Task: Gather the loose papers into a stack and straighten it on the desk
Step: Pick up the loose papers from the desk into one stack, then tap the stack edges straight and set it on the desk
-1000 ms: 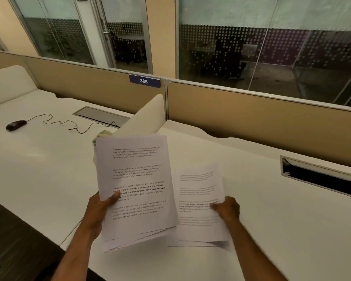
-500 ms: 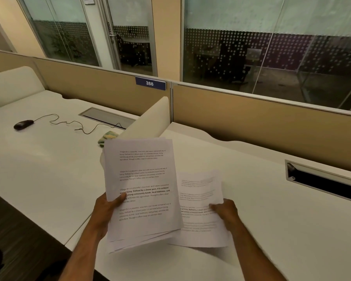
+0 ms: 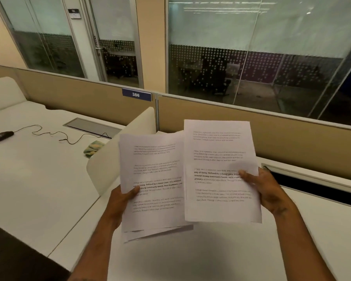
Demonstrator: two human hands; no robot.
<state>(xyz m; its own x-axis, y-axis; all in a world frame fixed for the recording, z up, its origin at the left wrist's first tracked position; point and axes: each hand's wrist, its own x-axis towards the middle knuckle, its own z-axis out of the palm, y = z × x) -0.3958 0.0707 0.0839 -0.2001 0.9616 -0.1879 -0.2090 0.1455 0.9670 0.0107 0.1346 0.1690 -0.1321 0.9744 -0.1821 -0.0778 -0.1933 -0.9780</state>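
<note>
While both bundles are off the worktop [image 3: 190,258], the left sheaf of printed sheets [image 3: 156,185] is pinched at its left edge by the left hand [image 3: 120,201]; the right sheaf [image 3: 219,171] is pinched at its right edge by the right hand [image 3: 267,191], overlapping the left one. Light, floppy, slippery paper: firmer control is judged likelier from mid-edge holds, thumb on top.

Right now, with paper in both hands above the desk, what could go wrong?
1. The fanned bundle of white printed sheets in the left hand is pinched at one edge only; its uneven lower sheets could slip out.
2. The single white printed sheet in the right hand overlaps the bundle, so merging them could catch or crease a corner.
3. A dropped sheet might slide off the white desk.
</note>
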